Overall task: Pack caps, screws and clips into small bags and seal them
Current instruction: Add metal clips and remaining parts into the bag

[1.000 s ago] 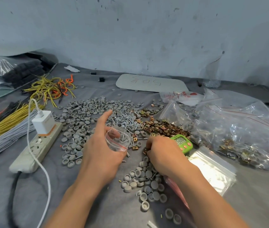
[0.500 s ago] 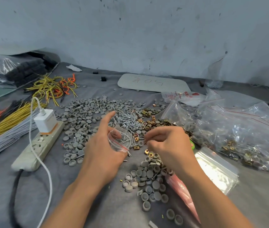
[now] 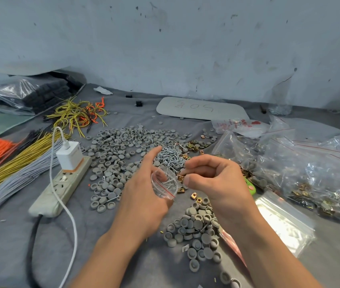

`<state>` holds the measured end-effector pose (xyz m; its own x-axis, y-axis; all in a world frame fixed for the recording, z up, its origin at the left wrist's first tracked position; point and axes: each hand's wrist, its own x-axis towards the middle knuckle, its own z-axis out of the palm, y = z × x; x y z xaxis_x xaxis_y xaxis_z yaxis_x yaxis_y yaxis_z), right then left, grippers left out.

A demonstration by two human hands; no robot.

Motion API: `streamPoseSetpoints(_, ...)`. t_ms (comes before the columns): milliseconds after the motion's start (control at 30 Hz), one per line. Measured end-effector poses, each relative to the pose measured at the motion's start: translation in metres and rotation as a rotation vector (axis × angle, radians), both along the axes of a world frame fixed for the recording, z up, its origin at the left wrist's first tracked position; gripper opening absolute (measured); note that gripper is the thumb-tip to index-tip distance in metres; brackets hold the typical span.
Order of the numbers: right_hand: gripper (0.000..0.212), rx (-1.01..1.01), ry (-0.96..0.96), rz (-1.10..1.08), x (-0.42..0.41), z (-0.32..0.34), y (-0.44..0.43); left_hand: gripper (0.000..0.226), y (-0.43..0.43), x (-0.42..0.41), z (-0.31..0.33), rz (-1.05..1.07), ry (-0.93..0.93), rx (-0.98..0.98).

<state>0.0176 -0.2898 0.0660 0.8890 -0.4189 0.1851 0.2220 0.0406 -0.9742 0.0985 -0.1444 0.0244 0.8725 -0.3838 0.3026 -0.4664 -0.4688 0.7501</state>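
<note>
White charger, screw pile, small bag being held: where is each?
white charger (image 3: 70, 155): head view, front face.
screw pile (image 3: 170, 156): head view, middle of heap.
small bag (image 3: 163, 187): head view, clear side wall.

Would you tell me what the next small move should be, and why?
Probably ease the right hand leftward and drop its pinched brass clip into the small zip bag: the left hand holds it open, screws already inside.

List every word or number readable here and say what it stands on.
"50": faint handwriting on the grey board by the wall, seemingly upside down to the camera; the marks beside it are unclear.
Red print on the white packet: too blurred to read.
Nothing else is legible.
</note>
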Motion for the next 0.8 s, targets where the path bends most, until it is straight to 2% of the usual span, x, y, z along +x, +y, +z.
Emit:
streamPoseSetpoints(167, 0.042, -0.061, -0.013, 0.026, 0.003, -0.004, 0.0, 0.11, 0.0, 0.0, 0.001, -0.013, -0.008, 0.005)
streamPoseSetpoints(400, 0.04, -0.34, -0.005, -0.074, 0.009, -0.009, 0.008, 0.112, 0.0, -0.001, 0.001, -0.074, -0.039, -0.013)
streamPoseSetpoints(533, 0.032, -0.279, 0.003, -0.066, 0.015, -0.012, 0.016, 0.11, 0.001, 0.0, 0.002, -0.096, -0.045, -0.048)
streamPoseSetpoints(633, 0.021, -0.213, 0.035, -0.232, 0.016, -0.012, 0.002, 0.107, 0.003, 0.001, 0.003, -0.063, -0.029, -0.075)
streamPoseSetpoints(700, 0.02, -0.268, 0.119, -0.382, 0.014, -0.011, -0.016, 0.108, 0.005, 0.003, 0.002, -0.037, -0.034, -0.097)
streamPoseSetpoints(800, 0.02, -0.643, 0.443, -0.403, 0.012, -0.016, -0.032, 0.108, 0.007, 0.007, -0.001, -0.005, -0.048, -0.13)
